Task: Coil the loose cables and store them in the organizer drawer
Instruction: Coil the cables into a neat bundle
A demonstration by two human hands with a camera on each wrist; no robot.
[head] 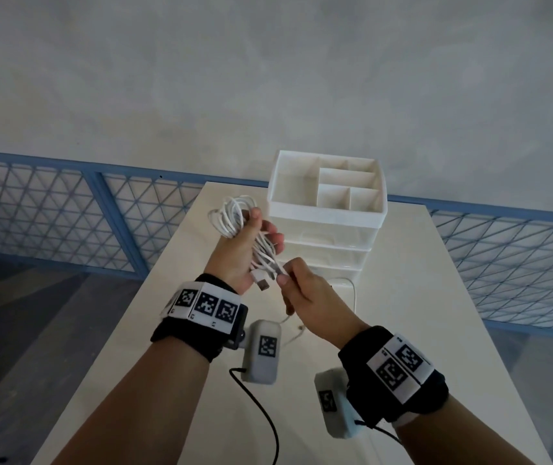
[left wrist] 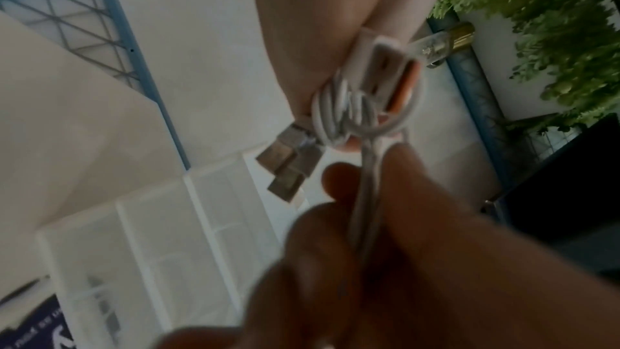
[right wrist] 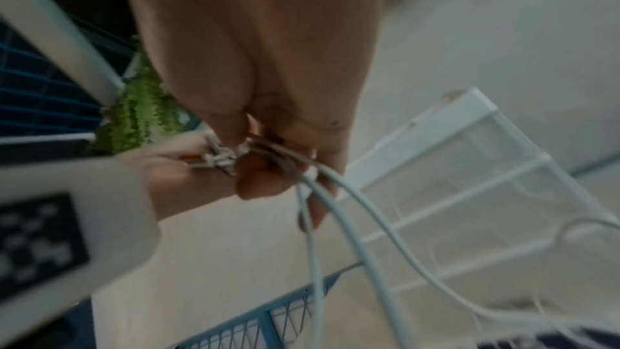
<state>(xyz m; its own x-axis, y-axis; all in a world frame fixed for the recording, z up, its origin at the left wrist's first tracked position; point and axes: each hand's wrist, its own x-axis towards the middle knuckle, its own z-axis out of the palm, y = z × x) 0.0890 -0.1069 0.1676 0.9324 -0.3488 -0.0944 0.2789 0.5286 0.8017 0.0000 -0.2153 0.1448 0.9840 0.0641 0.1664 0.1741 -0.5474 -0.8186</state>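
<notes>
My left hand [head: 256,239] is raised over the table and grips a coiled bundle of white cable [head: 233,216], whose loops stick out above the fist. A metal USB plug [head: 262,284] hangs below that palm. Beside it, my right hand [head: 283,276] pinches the loose strands at the bundle's lower end. In the left wrist view, the wound strands [left wrist: 339,116] and metal plugs [left wrist: 288,169] sit between both hands. In the right wrist view, my right hand [right wrist: 265,147] pinches strands [right wrist: 339,224] that trail downward. The white organizer [head: 327,213] stands just behind, its drawers closed.
A second white cable [head: 353,292] lies on the pale table [head: 419,297] beside the organizer's base. The organizer's top tray has several open compartments. A blue mesh fence [head: 50,213] runs behind the table. A black wire hangs from my left wrist camera.
</notes>
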